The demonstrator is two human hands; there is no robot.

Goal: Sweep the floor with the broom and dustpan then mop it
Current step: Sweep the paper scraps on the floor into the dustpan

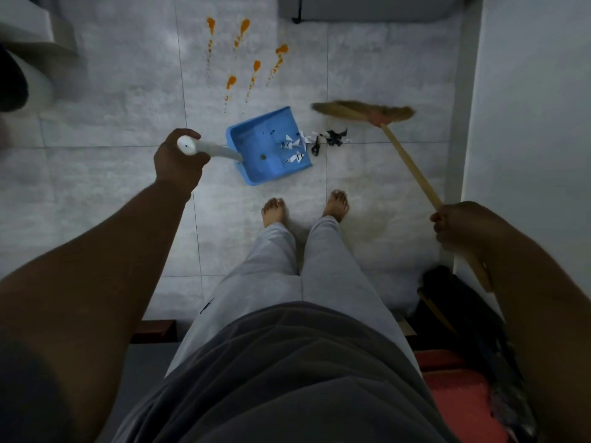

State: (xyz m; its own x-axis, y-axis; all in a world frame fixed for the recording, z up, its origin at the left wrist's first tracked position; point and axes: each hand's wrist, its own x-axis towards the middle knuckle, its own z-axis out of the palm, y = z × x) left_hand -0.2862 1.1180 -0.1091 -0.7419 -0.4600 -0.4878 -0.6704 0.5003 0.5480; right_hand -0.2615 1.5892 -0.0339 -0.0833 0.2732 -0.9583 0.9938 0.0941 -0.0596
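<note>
A blue dustpan (256, 148) lies on the grey tiled floor (112, 174), its mouth facing right. My left hand (177, 161) grips its white handle (208, 148). Several paper scraps (295, 150) lie inside the pan, and black and white scraps (332, 138) sit just outside its lip. A straw broom (364, 110) has its head to the right of and beyond those scraps. My right hand (457, 223) grips its wooden stick (412, 169). Orange streaks of spilled liquid (246, 59) mark the floor beyond the dustpan.
My bare feet (303, 207) stand just behind the dustpan. A white wall (527, 107) runs along the right. A dark object (454, 302) and a red mat (457, 398) lie at the lower right. Grey furniture (367, 8) stands at the far edge.
</note>
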